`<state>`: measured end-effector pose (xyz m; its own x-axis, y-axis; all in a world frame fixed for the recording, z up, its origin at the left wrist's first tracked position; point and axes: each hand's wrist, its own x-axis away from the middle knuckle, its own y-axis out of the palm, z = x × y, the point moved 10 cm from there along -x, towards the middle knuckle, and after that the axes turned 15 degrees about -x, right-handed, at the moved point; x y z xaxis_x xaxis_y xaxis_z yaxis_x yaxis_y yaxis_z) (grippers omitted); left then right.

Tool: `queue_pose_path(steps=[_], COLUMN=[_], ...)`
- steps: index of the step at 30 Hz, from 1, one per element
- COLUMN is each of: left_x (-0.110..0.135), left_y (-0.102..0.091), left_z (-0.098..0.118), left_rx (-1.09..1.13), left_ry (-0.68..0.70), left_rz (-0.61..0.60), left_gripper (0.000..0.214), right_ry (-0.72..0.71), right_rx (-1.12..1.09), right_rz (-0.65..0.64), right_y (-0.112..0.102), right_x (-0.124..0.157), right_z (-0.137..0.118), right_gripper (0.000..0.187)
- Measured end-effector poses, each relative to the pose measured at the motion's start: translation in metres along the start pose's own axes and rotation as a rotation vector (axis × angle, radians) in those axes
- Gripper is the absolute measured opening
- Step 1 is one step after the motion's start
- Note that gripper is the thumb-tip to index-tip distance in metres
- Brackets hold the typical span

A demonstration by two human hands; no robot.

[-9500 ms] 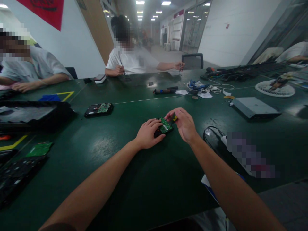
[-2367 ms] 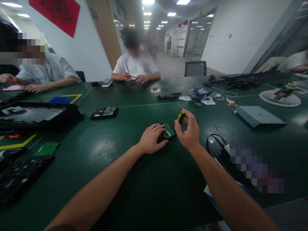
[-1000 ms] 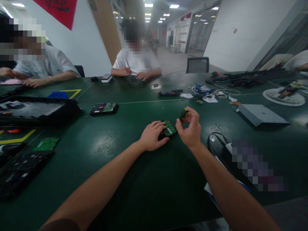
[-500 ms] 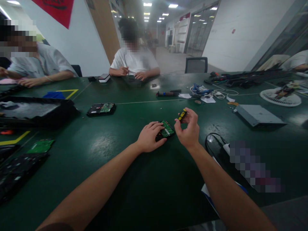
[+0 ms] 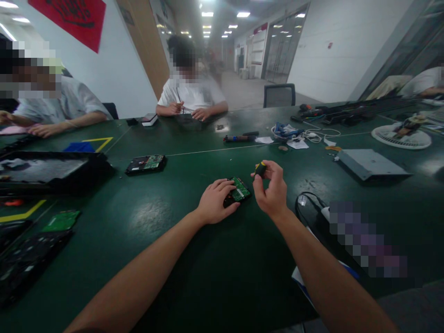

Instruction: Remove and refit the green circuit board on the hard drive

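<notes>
A hard drive [image 5: 242,190], green circuit board upward, lies on the dark green table. My left hand [image 5: 215,201] grips it from the left, fingers across its top and thumb along the near edge, covering its left part. Just right of the drive, my right hand [image 5: 272,187] is closed around a yellow-and-black screwdriver [image 5: 260,169], pinching its short handle between thumb and fingers. The handle is tilted, and I cannot make out the shaft or tip.
Another hard drive [image 5: 145,164] lies to the left, beyond it a large black tray [image 5: 93,167]. A grey metal box [image 5: 373,165] sits to the right, near tangled cables [image 5: 287,131] and a round white fan part [image 5: 402,137]. Two people sit across the table.
The screwdriver has turned in my right fingers, so its handle shows a different side. My left hand stays on the hard drive. The camera view has shifted slightly.
</notes>
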<state>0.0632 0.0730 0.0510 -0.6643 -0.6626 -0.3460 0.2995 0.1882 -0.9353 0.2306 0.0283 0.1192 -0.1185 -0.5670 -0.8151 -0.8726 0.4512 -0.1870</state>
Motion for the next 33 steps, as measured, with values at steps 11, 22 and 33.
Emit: queue_pose_path(steps=[11, 22, 33], left_x=[0.000, 0.000, -0.001], left_y=[-0.001, 0.000, -0.002], left_z=[0.000, -0.001, 0.000], left_rx=[0.004, 0.018, 0.019], left_ry=[-0.001, -0.013, -0.013], left_rz=[-0.010, -0.033, -0.035], left_gripper=[0.055, 0.057, 0.056], right_ry=[-0.085, -0.034, -0.087], right_rx=[0.119, 0.083, 0.019], right_rz=[0.010, 0.031, -0.107], right_y=[-0.001, 0.001, 0.013], right_x=[-0.006, -0.003, -0.003], right_z=[-0.016, -0.005, -0.014], right_gripper=[0.048, 0.053, 0.062])
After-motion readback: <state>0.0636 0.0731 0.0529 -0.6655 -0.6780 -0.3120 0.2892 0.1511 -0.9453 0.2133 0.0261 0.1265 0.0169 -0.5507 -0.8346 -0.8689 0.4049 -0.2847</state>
